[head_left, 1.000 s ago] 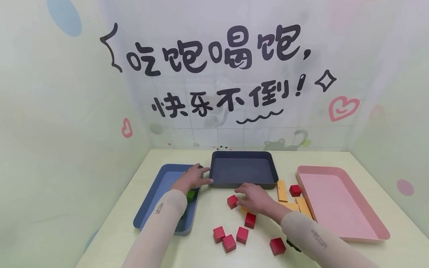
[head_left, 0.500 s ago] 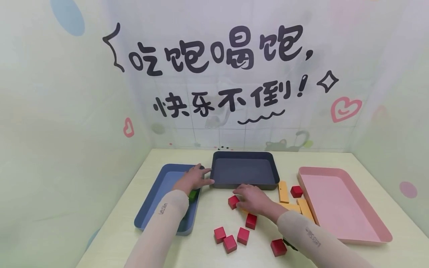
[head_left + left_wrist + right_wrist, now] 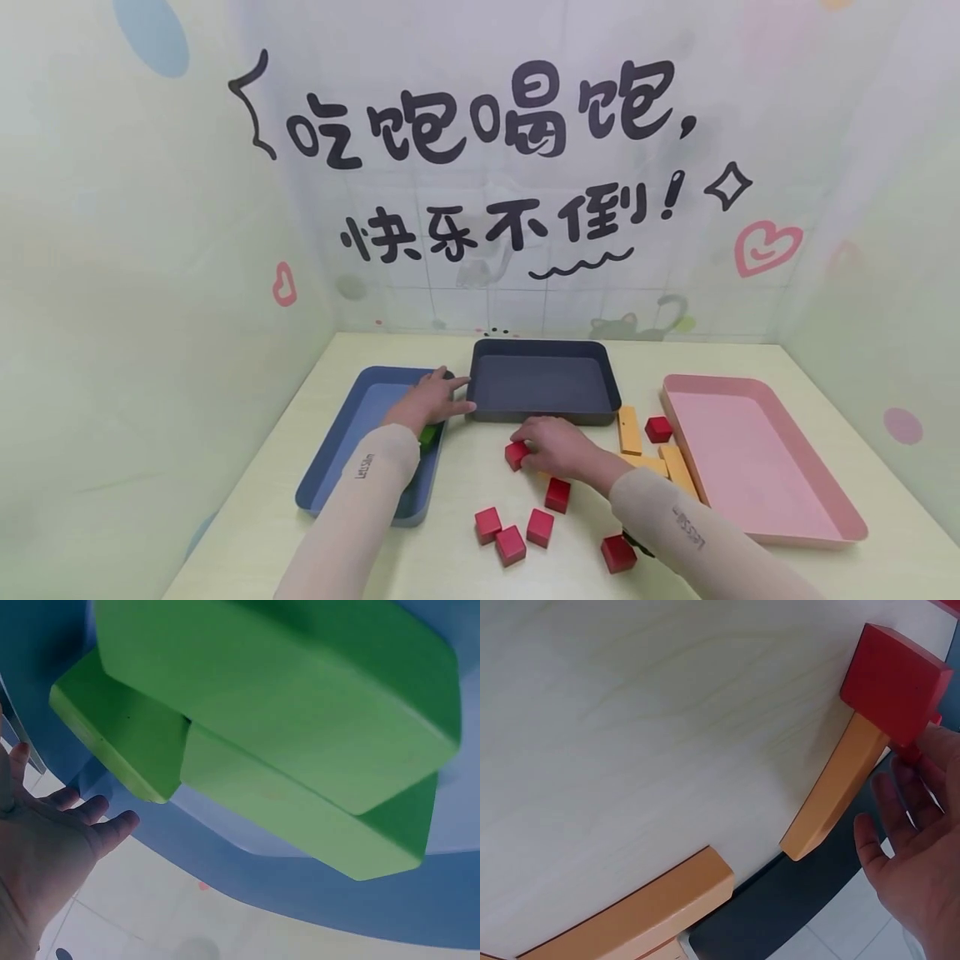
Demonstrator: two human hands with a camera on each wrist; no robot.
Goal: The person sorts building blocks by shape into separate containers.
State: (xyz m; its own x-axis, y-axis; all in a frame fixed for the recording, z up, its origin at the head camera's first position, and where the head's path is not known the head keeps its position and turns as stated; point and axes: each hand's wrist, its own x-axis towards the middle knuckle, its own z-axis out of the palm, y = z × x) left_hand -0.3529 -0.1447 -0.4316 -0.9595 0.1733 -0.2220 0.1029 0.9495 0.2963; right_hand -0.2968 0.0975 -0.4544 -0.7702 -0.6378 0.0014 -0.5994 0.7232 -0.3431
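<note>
My right hand (image 3: 561,447) pinches a red cube (image 3: 514,456) between thumb and fingers, just in front of the dark grey tray (image 3: 543,387). In the right wrist view that cube is mostly hidden behind a nearer red cube (image 3: 900,682), and an orange block (image 3: 836,791) lies beside them, under the hand. My left hand (image 3: 433,400) holds nothing; its fingers stretch across the right edge of the blue tray (image 3: 371,417) toward the dark tray's corner. Several green blocks (image 3: 285,697) lie in the blue tray below that wrist, two of them stacked.
Three red cubes (image 3: 511,546) cluster at the front middle, and another red cube (image 3: 618,554) lies beside the right forearm. Orange blocks (image 3: 628,430) and a red cube (image 3: 658,429) lie near the pink tray (image 3: 765,458) on the right. Curtain-like printed walls enclose the table.
My right hand has moved slightly left and down, and its thumb and fingers have closed on the red cube. The left hand has stayed in place.
</note>
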